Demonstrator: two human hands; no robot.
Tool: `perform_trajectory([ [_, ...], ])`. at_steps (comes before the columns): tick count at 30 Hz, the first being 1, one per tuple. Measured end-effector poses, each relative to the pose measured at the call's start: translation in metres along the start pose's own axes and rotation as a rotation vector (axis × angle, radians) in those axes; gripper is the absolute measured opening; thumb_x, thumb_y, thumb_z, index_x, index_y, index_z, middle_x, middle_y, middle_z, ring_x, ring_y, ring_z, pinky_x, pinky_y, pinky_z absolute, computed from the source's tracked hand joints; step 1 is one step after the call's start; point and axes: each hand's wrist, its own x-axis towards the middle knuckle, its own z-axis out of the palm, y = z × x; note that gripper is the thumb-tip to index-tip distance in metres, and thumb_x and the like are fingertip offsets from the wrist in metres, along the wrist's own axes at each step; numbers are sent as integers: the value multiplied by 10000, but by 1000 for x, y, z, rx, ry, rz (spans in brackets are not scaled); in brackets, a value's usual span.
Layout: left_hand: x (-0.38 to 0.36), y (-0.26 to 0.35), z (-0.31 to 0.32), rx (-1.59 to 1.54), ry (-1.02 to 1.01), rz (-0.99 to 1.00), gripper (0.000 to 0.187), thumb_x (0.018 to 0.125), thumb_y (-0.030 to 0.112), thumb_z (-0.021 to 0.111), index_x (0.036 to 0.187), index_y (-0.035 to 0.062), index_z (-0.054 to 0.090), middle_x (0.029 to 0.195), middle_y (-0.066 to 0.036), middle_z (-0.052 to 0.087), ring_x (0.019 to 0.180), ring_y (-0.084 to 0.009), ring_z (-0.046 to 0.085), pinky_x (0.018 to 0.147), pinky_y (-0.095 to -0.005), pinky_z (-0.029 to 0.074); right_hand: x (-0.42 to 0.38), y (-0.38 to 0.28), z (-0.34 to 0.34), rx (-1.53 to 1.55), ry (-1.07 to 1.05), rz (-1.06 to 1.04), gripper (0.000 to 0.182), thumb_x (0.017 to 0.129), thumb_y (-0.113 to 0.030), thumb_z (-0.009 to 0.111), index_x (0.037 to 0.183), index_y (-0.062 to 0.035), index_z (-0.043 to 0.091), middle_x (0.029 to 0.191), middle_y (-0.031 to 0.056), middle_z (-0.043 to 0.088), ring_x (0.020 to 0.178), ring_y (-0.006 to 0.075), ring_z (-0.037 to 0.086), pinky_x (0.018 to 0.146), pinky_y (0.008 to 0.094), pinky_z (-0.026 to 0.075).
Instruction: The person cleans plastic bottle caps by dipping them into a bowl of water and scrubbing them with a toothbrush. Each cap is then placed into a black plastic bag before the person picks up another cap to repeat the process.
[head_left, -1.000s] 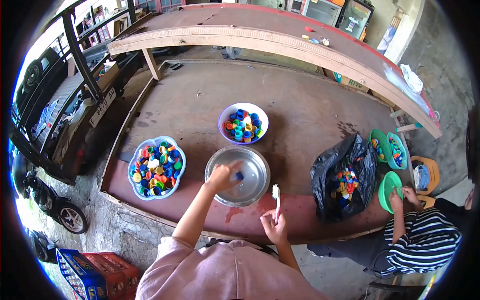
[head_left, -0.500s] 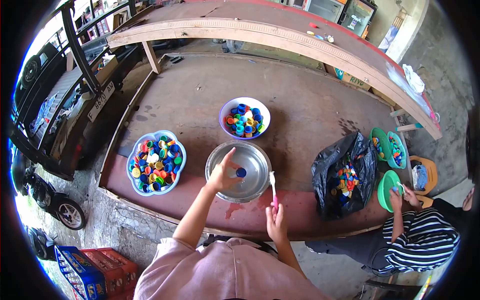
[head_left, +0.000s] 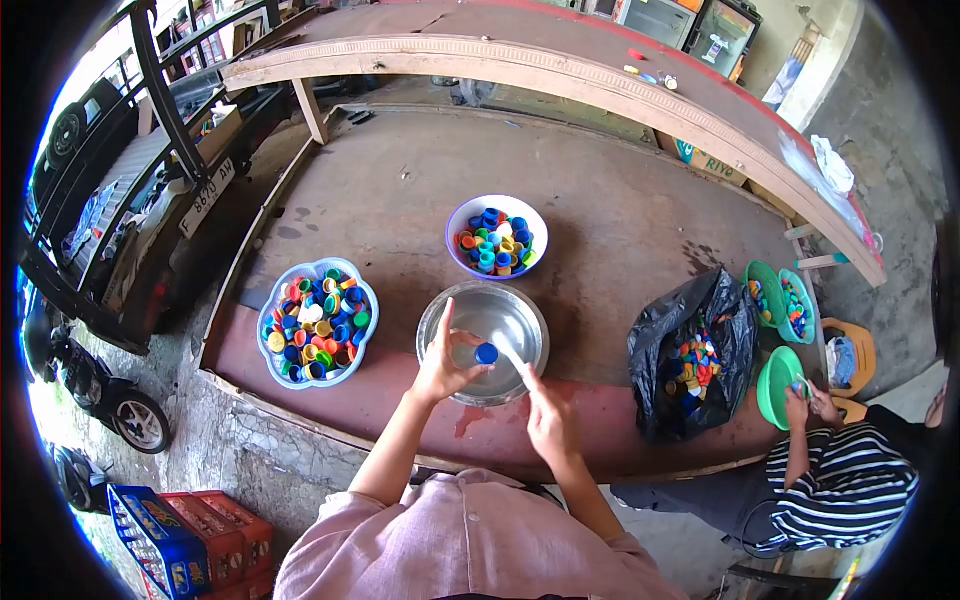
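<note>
my left hand (head_left: 441, 366) pinches a blue bottle cap (head_left: 486, 353) over the near side of the metal bowl (head_left: 483, 341), fingers closed on it. my right hand (head_left: 548, 425) is wrapped around a toothbrush (head_left: 513, 359), its head almost touching the cap. the hands are close together. left of my left hand sits a light blue bowl of caps (head_left: 315, 322); beyond the metal bowl is a white bowl of caps (head_left: 497, 236). right of my right hand lies a black bag (head_left: 690, 350), and past it another person's hands (head_left: 808, 403) hold a green bowl (head_left: 775, 383).
</note>
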Motion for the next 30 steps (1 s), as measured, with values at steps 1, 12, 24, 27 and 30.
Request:
perform_trajectory([
  [1,2,1,0,0,0,4,1156,574,113,816,1403,70,10,833,-93,644,887,-233,612,911,-387,410,-2,-4,-1,-22,-85,-26,577,772,-10,532,1298,-226,433,807,113,624,627,276,604,531,401,471],
  [12,3,3,2,-53,31,0,1184,547,105,824,1404,54,8,814,-55,624,897,-199,584,954,-406,339,5,28,6,-83,-70,25,602,767,14,519,1309,-229,421,680,114,581,548,265,568,490,392,454],
  [24,-6,2,9,-263,75,-166,1139,593,66,800,1404,54,2,848,-88,615,879,-180,582,923,-359,386,5,18,13,268,68,52,459,823,65,421,1274,-22,426,1075,190,590,957,306,598,770,331,496],
  [27,-4,-6,11,-481,105,-237,1125,613,97,807,1403,46,9,863,-80,622,899,-173,577,958,-358,349,-6,12,17,241,-37,-71,488,796,72,448,1272,-35,438,1031,196,604,919,304,612,746,344,496],
  [30,-7,-3,7,-696,50,-367,1087,637,97,790,1394,9,14,910,-91,617,940,-169,565,967,-359,339,6,20,17,229,-81,144,500,794,86,435,1279,-36,425,1082,207,577,957,305,597,751,337,495],
])
